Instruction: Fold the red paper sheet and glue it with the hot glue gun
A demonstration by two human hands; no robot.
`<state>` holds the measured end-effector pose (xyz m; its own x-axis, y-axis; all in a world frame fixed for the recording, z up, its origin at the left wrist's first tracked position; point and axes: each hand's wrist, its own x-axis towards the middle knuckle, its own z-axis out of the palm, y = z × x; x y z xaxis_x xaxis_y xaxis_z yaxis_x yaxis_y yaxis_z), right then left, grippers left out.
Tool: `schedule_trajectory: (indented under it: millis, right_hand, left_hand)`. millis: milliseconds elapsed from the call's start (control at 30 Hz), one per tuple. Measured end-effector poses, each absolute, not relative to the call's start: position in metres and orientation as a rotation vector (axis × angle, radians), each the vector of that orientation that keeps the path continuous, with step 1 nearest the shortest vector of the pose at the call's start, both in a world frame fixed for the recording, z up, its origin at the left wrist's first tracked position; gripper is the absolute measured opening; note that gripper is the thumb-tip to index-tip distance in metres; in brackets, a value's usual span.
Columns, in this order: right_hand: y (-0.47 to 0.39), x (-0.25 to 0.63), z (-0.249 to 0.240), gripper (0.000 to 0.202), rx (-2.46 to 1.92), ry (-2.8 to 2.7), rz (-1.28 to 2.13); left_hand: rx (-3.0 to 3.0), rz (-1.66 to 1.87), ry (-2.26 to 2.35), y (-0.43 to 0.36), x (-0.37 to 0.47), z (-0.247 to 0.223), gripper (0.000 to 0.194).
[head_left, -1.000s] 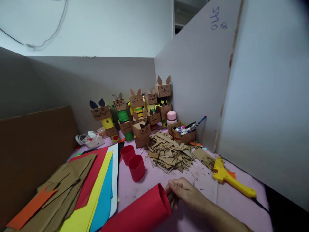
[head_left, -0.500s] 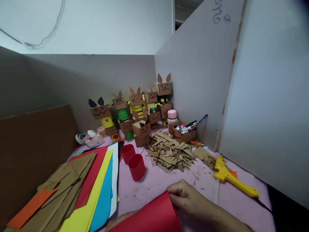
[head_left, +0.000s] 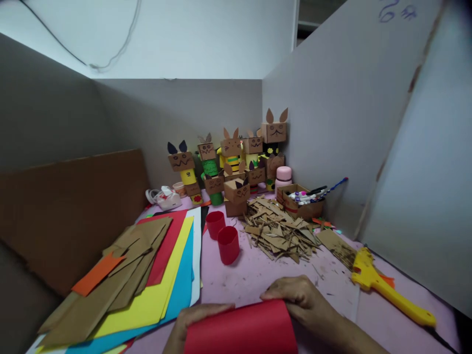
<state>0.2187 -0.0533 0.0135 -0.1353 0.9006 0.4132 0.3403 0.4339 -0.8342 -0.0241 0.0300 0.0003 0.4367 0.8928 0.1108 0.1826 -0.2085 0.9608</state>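
The red roll (head_left: 241,332) has swung round since a second ago: its open right end showed then, with only the right hand (head_left: 302,300) in view; now it lies more nearly level at the bottom edge, and the left hand (head_left: 191,313) has come in, so the work looks to be a steadier, two-handed hold. The left hand wraps the roll's left end, fingers stretched along its far side; the right hand's fingers curl against the right end. The roll is plain, smooth and evenly curved, its near side cut off by the frame; whether its seam is joined, I cannot tell. Beyond it on the pink-covered bench (head_left: 228,287), a yellow glue gun (head_left: 391,292) lies to the right and coloured sheets (head_left: 147,314) to the left. Farther off stand two short red tubes (head_left: 228,246), then cardboard scraps (head_left: 276,231) and cat-like box figures (head_left: 236,209).
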Motion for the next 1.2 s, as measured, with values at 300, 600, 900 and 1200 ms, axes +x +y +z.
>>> schedule_trajectory:
  millis: [300, 600, 900, 1200]
  right_hand:
    - [-0.052, 0.225, 0.003, 0.024, -1.134, -1.974, 0.056]
    - [-0.099, 0.227, 0.0, 0.027, -1.043, -2.107, -0.601]
    - [-0.119, 0.228, -0.024, 0.035, -1.042, -2.187, -0.506]
    - [-0.121, 0.228, -0.023, 0.038, -1.02, -2.232, -0.436]
  left_hand:
    - [2.318, 0.913, 0.608, 0.03, -0.033, -0.001, 0.028]
    - [2.838, 0.782, 0.433, -0.013, -0.049, 0.005, 0.044]
    - [1.68, 0.989, 1.304, -0.066, -0.068, -0.001, 0.029]
    - [0.996, 0.934, 1.142, -0.082, -0.03, 0.008, 0.051]
